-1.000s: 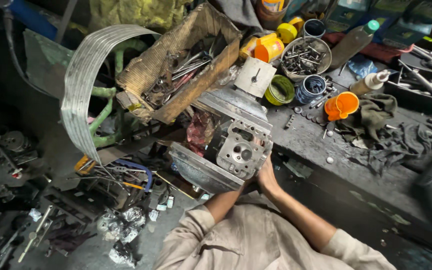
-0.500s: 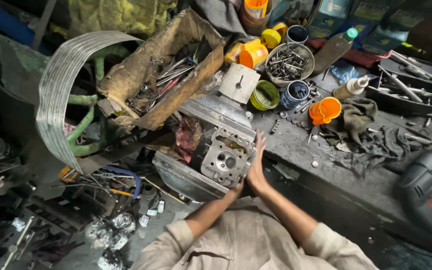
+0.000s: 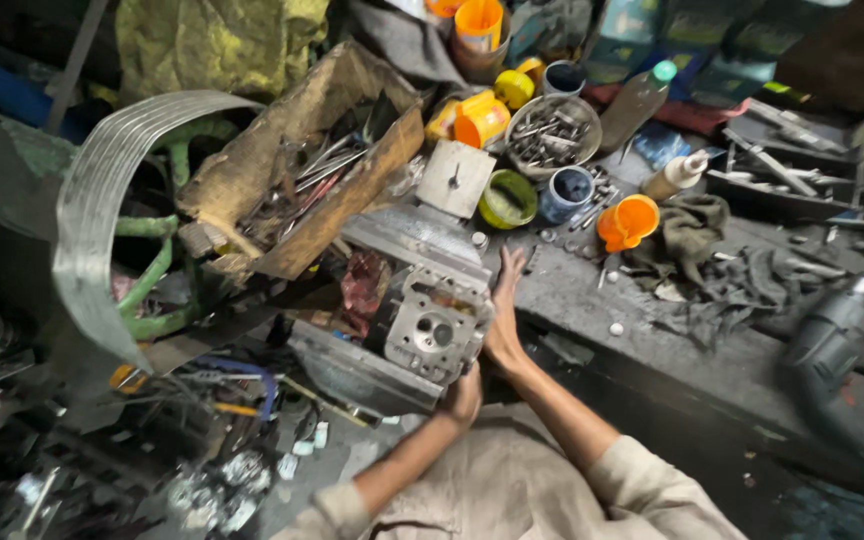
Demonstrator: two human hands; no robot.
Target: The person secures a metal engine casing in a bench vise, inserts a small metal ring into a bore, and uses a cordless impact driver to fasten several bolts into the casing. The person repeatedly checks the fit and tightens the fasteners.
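The 2 hands hold 1 grey metal engine part point(image 3: 432, 335) at the table's point(image 3: 592, 290) front edge: the right hand point(image 3: 505, 315) lies flat with fingers spread on its side, and the left hand point(image 3: 464, 395) cups it from below. Behind it sit 1 wooden box of tools point(image 3: 302, 170), 1 bowl of bolts point(image 3: 552, 130), 1 green cup point(image 3: 508, 199), 1 blue cup point(image 3: 565, 193) and 1 orange cup point(image 3: 628, 221).
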